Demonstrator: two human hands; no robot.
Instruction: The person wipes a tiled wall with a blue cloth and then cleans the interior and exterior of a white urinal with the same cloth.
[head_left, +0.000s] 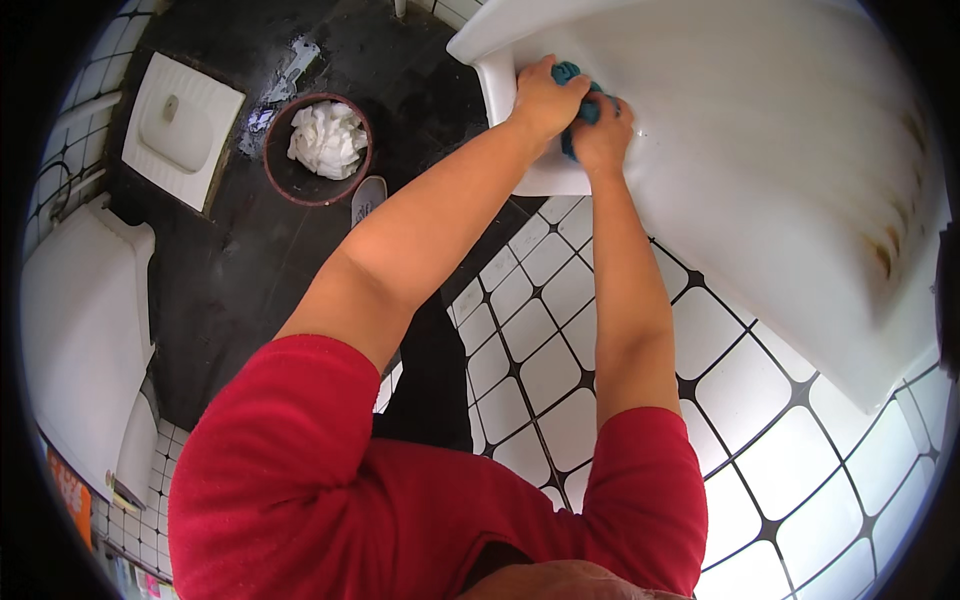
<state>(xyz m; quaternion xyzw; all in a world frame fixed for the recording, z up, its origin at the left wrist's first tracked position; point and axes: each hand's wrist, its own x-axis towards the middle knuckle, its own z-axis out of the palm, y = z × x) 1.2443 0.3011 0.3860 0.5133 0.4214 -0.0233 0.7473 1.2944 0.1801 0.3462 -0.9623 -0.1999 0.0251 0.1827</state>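
Note:
Both bare hands hold a bunched teal cloth at the lower end of a white ceramic urinal. My left hand grips the cloth from the left, near the urinal's raised rim. Close beside it, my right hand has its fingers curled over the same cloth. Part of the cloth hangs below, between the hands. Brown stains mark the urinal's surface at the far right.
A round bin with crumpled white paper stands on the dark floor by a grey shoe. A white squat toilet lies further left, near wet patches. Another white fixture stands at the left edge. White tiles spread below my arms.

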